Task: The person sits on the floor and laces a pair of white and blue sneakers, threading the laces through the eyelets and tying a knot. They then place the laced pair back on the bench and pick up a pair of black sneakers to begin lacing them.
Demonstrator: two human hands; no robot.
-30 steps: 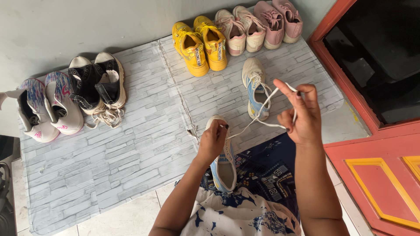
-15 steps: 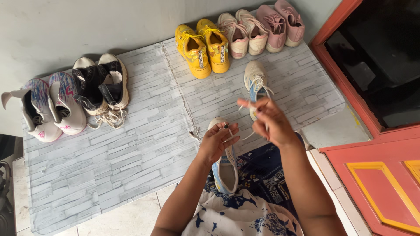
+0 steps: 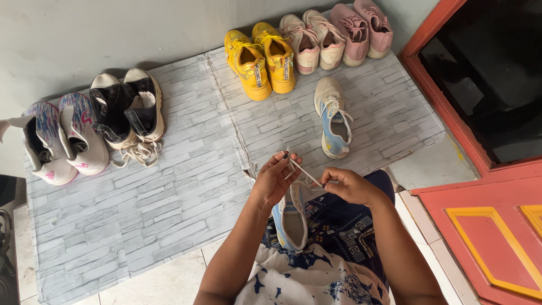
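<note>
Since half a second ago the right hand [image 3: 353,186] has dropped from over the mat toward the lap, and both hands now sit close together with a short stretch of white shoelace [image 3: 302,169] pulled taut between them. The right hand's fingers are pinched shut on the lower end of the lace, while the left hand [image 3: 274,181] has thumb and forefinger closed on the upper end, its other fingers loosely curled. The lace runs down to a blue and white sneaker [image 3: 292,217] that lies on the person's lap, just off the near edge of the mat, toe toward the person, partly under both hands. The lap is covered by dark blue patterned cloth [image 3: 344,231].

Its matching sneaker [image 3: 333,118] lies alone on the grey brick-patterned mat [image 3: 186,186], toward the mat's right side, well apart from the hands. Along the far edge of the mat stand 2 yellow sneakers [image 3: 261,59], then 2 pale pink shoes [image 3: 313,39] and 2 darker pink shoes [image 3: 364,25] near the far right corner. At the left edge sit 2 black and white high-tops [image 3: 127,107] with loose laces spilling in front, and beside them 2 white shoes with coloured streaks [image 3: 59,138]. A red door frame [image 3: 451,175] borders the mat's right side.
</note>
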